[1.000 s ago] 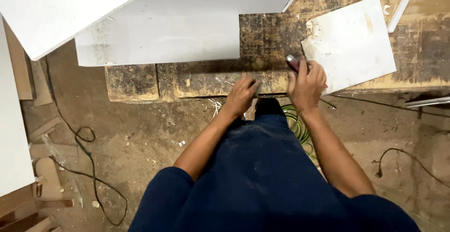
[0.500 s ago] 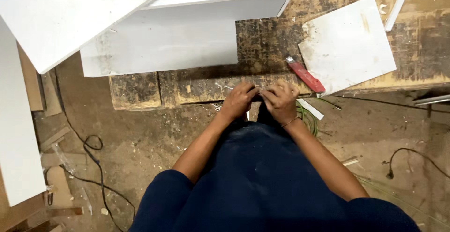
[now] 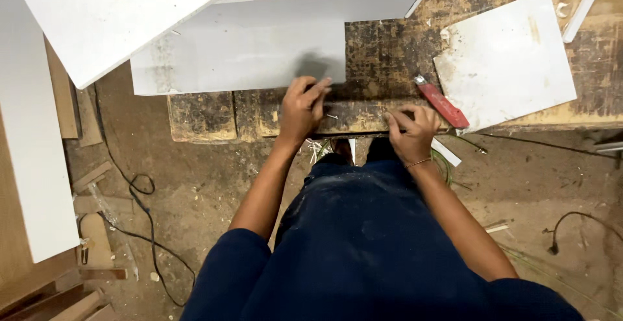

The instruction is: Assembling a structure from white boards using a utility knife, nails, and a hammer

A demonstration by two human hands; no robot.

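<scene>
The worn front edge of the workbench [image 3: 350, 117] is pressed by the left hand [image 3: 302, 107] and gripped by the curled right hand [image 3: 410, 126], nothing picked up yet, the red knife [image 3: 443, 104] left just beside the right hand.

The desk [image 3: 383, 42] is rough, dark-stained wood, scarred and flaking along its front edge. On it, left of the knife [image 3: 443, 104], lies a smooth matt white board [image 3: 240, 55], dusty at its corners; right of the knife sits a smaller white panel [image 3: 506, 58] with scuffed, yellowed marks. The knife has a glossy red plastic body and a metal tip. Below the desk, the floor [image 3: 195, 185] is gritty with sawdust. The trousers [image 3: 383, 230] are matt dark blue cloth, speckled with dust.
</scene>
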